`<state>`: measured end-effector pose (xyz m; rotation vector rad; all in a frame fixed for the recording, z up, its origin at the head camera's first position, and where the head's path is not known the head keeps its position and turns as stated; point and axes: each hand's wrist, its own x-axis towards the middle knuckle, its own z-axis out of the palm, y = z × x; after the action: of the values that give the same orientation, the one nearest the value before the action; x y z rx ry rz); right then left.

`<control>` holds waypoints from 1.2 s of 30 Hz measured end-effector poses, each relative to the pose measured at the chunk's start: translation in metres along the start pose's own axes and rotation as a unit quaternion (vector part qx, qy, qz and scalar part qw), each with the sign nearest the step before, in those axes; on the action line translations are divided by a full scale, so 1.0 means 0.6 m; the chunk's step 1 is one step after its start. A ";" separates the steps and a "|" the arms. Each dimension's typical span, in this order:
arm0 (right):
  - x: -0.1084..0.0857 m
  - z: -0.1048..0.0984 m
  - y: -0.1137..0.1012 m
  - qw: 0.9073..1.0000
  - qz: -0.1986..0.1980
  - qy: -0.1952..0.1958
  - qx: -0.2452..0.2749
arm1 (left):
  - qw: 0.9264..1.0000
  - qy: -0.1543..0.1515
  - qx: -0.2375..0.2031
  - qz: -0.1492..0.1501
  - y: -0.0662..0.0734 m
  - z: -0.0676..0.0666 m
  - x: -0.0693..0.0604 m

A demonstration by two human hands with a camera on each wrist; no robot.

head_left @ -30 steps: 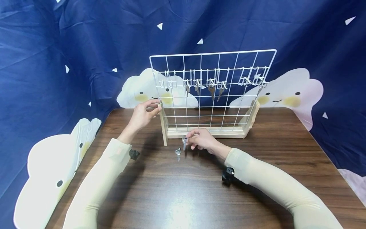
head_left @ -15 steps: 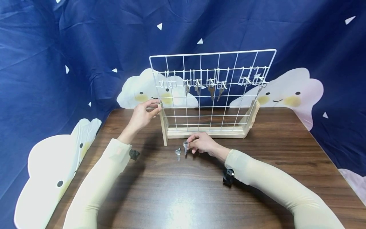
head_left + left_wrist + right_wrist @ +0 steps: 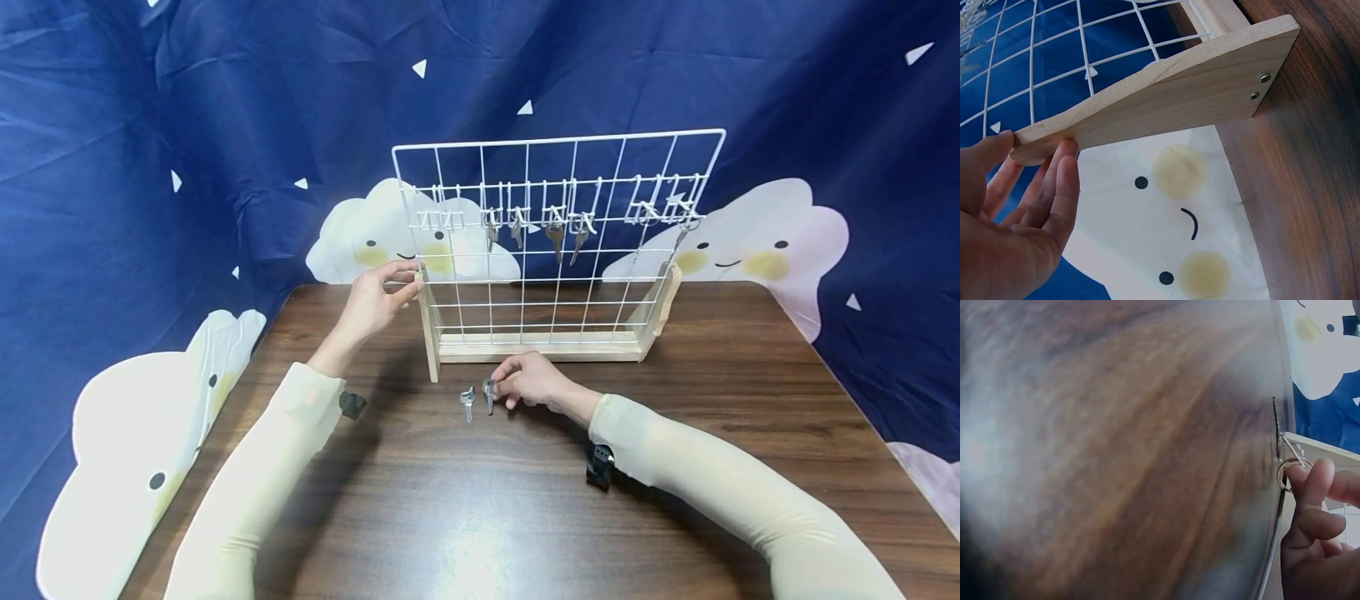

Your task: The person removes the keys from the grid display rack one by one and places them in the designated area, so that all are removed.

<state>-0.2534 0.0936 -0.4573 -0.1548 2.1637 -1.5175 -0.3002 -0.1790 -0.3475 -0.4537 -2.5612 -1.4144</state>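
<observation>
My left hand [image 3: 372, 303] grips the top of the rack's left wooden side; the left wrist view shows thumb and fingers of the hand [image 3: 1029, 212] round the end of the wooden side piece [image 3: 1166, 94]. My right hand [image 3: 534, 379] pinches a key [image 3: 490, 397] just over the table in front of the rack. In the right wrist view a ring [image 3: 1281, 475] shows at the fingertips of that hand [image 3: 1319, 531]. Another key [image 3: 468, 403] lies on the table just left of the pinched one. Several keys, one of them a brown key [image 3: 555, 237], hang from hooks on the white wire grid [image 3: 558, 283].
The brown wooden table [image 3: 420, 492] extends around the rack. The rack's wooden base bar [image 3: 540, 354] lies behind my right hand, and its right wooden side [image 3: 662, 312] stands further right. A blue curtain [image 3: 300, 100] with white clouds hangs behind.
My right hand has moved slightly toward me and down with the key. The left hand, the rack and the key lying on the table have stayed still.
</observation>
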 end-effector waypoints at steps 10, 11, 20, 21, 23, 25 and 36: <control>0.004 0.005 0.010 0.999 0.004 0.028 -0.041 | 1.000 -0.003 -0.003 -0.004 0.002 -0.001 0.001; 0.003 0.006 0.009 0.998 0.004 0.032 -0.046 | 1.000 -0.003 -0.005 -0.004 0.002 -0.001 0.001; 0.000 0.001 0.005 0.993 -0.013 0.054 -0.102 | 1.000 -0.005 -0.007 -0.004 0.002 -0.001 0.001; 0.000 0.000 0.005 0.993 -0.015 0.054 -0.105 | 1.000 -0.005 -0.007 -0.004 0.002 -0.001 0.001; -0.001 -0.001 0.003 0.993 -0.018 0.055 -0.108 | 1.000 -0.004 -0.002 -0.004 0.002 -0.001 0.001; -0.002 -0.003 0.003 0.993 -0.023 0.053 -0.108 | 1.000 -0.003 0.001 -0.004 0.001 -0.001 0.001; -0.012 -0.018 -0.014 0.997 -0.038 0.032 -0.056 | 1.000 -0.004 0.001 -0.006 0.003 0.000 0.000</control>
<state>-0.2532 0.1023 -0.4448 -0.2301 2.3197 -1.4603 -0.2996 -0.1784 -0.3463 -0.4466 -2.5756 -1.4178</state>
